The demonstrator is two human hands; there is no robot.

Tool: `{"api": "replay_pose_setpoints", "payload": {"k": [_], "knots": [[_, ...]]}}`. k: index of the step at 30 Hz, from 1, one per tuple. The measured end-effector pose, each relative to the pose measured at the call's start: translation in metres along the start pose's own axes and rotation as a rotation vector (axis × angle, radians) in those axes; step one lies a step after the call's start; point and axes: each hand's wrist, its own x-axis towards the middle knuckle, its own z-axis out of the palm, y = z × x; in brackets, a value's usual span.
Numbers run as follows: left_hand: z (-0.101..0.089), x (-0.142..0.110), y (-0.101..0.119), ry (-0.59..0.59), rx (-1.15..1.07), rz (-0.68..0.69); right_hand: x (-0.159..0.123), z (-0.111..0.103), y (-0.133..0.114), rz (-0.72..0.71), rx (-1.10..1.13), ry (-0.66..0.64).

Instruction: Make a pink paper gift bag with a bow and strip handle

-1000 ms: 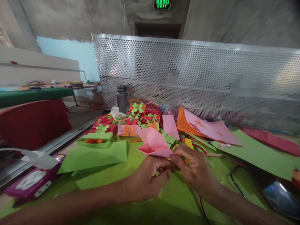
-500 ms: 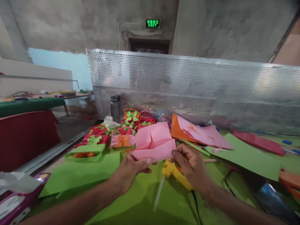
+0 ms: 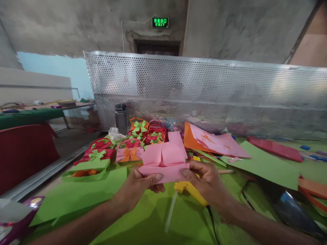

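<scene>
A folded sheet of pink paper [image 3: 166, 160] is held up over the table by both of my hands. My left hand [image 3: 144, 180] pinches its lower left end, thumb in front and fingers behind. At the lower right end, my right hand [image 3: 200, 175] grips it with the thumb on the front. A folded band runs along the near edge, and a slit shows in the flap behind it. Beneath my right hand lies a yellow glue gun [image 3: 191, 192] with a clear glue stick [image 3: 171, 211] poking out toward me.
Small paper bags with bows [image 3: 130, 153] crowd the back left, near a grey bottle [image 3: 121, 119]. Green paper [image 3: 79, 194] lies on the left, pink sheets [image 3: 217, 139] at the back right. A phone [image 3: 293, 207] rests at right. A perforated metal screen [image 3: 204, 85] closes the far side.
My right thumb has moved inward onto the front of the pink paper's folded band, which now lies more level. The view has shifted slightly to the right.
</scene>
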Motion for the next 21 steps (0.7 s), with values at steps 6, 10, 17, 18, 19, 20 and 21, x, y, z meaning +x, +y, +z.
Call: {"api": "replay_pose_setpoints", "payload": {"k": [6,10,17,18,19,20,21], "knots": [[0.005,-0.003,-0.001,0.013,-0.007,-0.025,0.002,-0.002,0.007,-0.004,-0.138,0.091],[0.003,-0.001,-0.004,0.035,-0.083,-0.017,0.005,-0.003,0.018,0.020,-0.129,0.107],[-0.002,0.002,-0.011,0.031,-0.068,-0.007,0.009,-0.002,0.033,0.064,-0.112,0.111],[-0.002,0.003,-0.011,0.042,-0.052,0.000,0.009,-0.002,0.035,0.062,-0.118,0.118],[-0.002,0.003,-0.010,0.055,-0.034,0.010,0.009,-0.003,0.036,0.063,-0.126,0.126],[-0.001,0.004,-0.009,0.067,-0.018,0.025,0.009,-0.003,0.038,0.066,-0.133,0.135],[-0.001,0.004,-0.009,0.079,-0.007,0.048,0.009,-0.004,0.040,0.072,-0.137,0.143]]}}
